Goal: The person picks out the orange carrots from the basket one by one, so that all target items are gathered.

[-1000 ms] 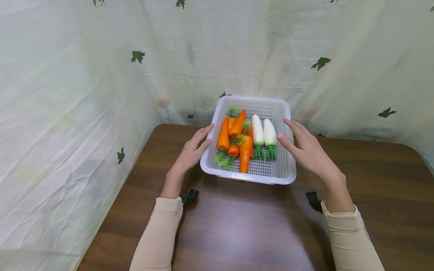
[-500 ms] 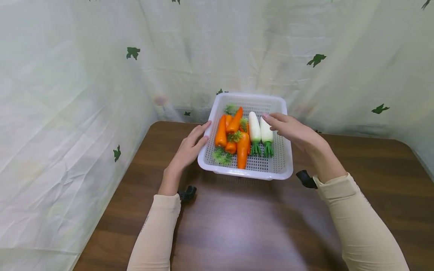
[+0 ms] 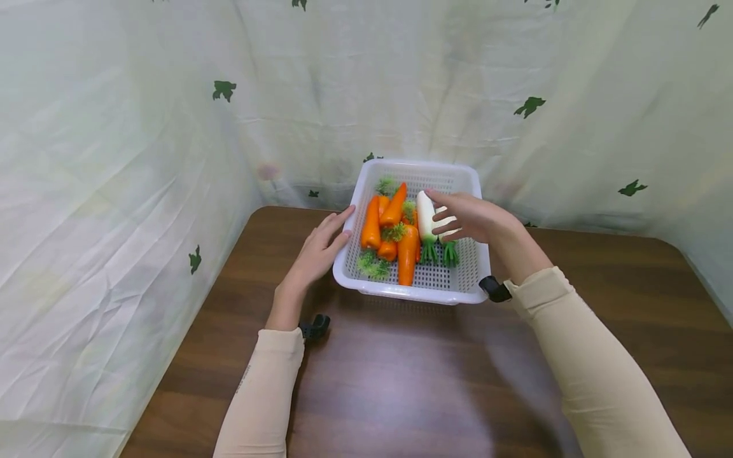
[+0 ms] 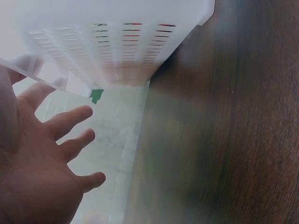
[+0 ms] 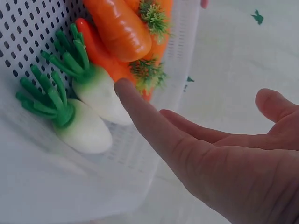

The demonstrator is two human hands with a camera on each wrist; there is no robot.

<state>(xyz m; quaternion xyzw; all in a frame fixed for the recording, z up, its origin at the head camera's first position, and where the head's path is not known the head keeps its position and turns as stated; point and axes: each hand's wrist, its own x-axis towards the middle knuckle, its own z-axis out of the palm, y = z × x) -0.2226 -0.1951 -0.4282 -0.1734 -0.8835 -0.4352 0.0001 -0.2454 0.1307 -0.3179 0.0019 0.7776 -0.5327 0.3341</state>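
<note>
Two cream sleeves, one on the left (image 3: pixel 260 394) and one on the right (image 3: pixel 595 369), extend over a dark wood tabletop (image 3: pixel 395 381), a black wrist device (image 3: pixel 315 327) showing at the left cuff and another (image 3: pixel 495 289) at the right. The left hand (image 3: pixel 314 253) rests thumb and forefinger against the left rim of a white plastic basket (image 3: pixel 409 294), its fingers spread, nothing gripped. The basket sits by the tabletop's far edge, closer to the far left corner than the far right. Inside, orange carrots (image 3: pixel 407 254) with tufts of leafy green (image 3: pixel 375 266) lie heaped along its left side. Toward its right edge, the right hand (image 3: pixel 475 219) hangs over two white radishes, fingers extended and apart, holding nothing. The left radish (image 3: pixel 426 213) is in plain sight; the hand partly covers the right radish (image 5: pixel 88 130). Both point their green stalks toward the basket's near edge. Beyond the tabletop hangs a pale curtain (image 3: pixel 389 76) printed with green leaves (image 3: pixel 224 90).
</note>
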